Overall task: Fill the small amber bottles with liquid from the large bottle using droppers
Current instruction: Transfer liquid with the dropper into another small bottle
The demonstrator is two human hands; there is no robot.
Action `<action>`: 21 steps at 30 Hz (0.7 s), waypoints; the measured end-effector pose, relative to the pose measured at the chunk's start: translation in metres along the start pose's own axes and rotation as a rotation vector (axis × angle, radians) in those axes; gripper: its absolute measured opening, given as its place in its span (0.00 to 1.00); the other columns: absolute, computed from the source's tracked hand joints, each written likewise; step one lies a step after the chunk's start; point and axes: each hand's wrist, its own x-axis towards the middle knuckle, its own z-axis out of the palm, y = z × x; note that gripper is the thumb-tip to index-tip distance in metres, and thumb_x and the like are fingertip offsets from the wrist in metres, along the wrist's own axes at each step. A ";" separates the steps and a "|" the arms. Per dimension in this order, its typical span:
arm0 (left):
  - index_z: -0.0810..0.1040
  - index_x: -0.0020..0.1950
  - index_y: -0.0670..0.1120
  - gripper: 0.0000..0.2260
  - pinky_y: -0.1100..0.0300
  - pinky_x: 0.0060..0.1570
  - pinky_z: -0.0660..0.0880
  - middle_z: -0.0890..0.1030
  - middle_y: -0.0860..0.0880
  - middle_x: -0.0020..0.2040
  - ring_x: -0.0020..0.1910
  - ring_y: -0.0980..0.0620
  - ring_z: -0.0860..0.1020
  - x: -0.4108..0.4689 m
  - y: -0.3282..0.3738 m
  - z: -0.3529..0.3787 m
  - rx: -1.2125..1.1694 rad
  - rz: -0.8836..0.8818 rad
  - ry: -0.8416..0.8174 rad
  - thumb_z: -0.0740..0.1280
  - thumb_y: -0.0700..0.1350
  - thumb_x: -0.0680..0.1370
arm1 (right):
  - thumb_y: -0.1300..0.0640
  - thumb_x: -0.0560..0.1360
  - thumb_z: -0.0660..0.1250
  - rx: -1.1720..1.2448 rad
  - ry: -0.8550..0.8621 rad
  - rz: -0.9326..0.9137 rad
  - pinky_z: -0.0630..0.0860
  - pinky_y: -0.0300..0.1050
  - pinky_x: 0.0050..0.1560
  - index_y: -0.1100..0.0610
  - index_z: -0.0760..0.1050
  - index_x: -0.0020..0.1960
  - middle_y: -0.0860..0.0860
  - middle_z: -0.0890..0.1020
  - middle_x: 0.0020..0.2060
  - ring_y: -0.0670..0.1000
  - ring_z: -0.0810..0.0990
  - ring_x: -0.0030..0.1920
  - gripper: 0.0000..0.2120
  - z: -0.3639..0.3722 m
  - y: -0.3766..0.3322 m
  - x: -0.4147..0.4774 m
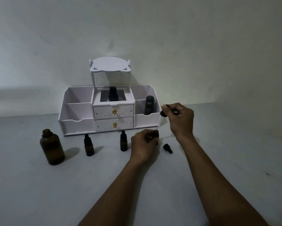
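Observation:
The large amber bottle (52,147) stands uncapped at the left of the table. Two small amber bottles (89,145) (123,141) with black dropper caps stand upright to its right. My left hand (144,143) grips a third small bottle (156,133), mostly hidden by the fingers. My right hand (179,119) pinches the black bulb of a dropper (163,113) above it; the glass tube slants down toward the mouth of the held bottle. A loose black dropper cap (167,148) lies on the table just right of my left hand.
A white cosmetic organizer (112,111) with two drawers and side compartments stands against the wall behind the bottles. A dark tube labelled Kahf (149,105) stands in its right compartment. The grey tabletop (39,193) spreads toward me.

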 end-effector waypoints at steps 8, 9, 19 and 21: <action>0.79 0.65 0.46 0.16 0.63 0.59 0.72 0.82 0.50 0.61 0.54 0.57 0.77 0.003 -0.001 0.001 0.021 -0.016 0.002 0.71 0.40 0.77 | 0.56 0.74 0.74 -0.005 -0.023 -0.008 0.80 0.37 0.44 0.59 0.85 0.45 0.51 0.86 0.37 0.46 0.85 0.39 0.06 0.000 -0.001 -0.001; 0.79 0.65 0.46 0.16 0.62 0.61 0.72 0.82 0.50 0.61 0.54 0.57 0.78 0.003 -0.001 0.001 0.023 -0.016 0.002 0.71 0.40 0.77 | 0.56 0.74 0.74 0.005 -0.032 -0.005 0.80 0.36 0.44 0.59 0.85 0.45 0.50 0.86 0.36 0.45 0.85 0.39 0.06 -0.001 -0.002 -0.002; 0.75 0.69 0.50 0.22 0.67 0.50 0.72 0.80 0.50 0.60 0.55 0.55 0.77 -0.007 -0.005 -0.008 -0.030 -0.028 0.013 0.74 0.46 0.75 | 0.53 0.73 0.74 0.157 0.060 -0.050 0.83 0.50 0.47 0.51 0.84 0.47 0.50 0.86 0.40 0.53 0.86 0.43 0.04 -0.009 -0.017 0.001; 0.76 0.67 0.52 0.20 0.68 0.49 0.73 0.79 0.51 0.58 0.54 0.57 0.78 -0.018 -0.006 -0.017 -0.049 -0.030 0.000 0.73 0.47 0.76 | 0.55 0.74 0.74 0.190 0.070 -0.074 0.83 0.49 0.47 0.52 0.83 0.47 0.50 0.86 0.40 0.52 0.86 0.43 0.03 -0.011 -0.024 0.000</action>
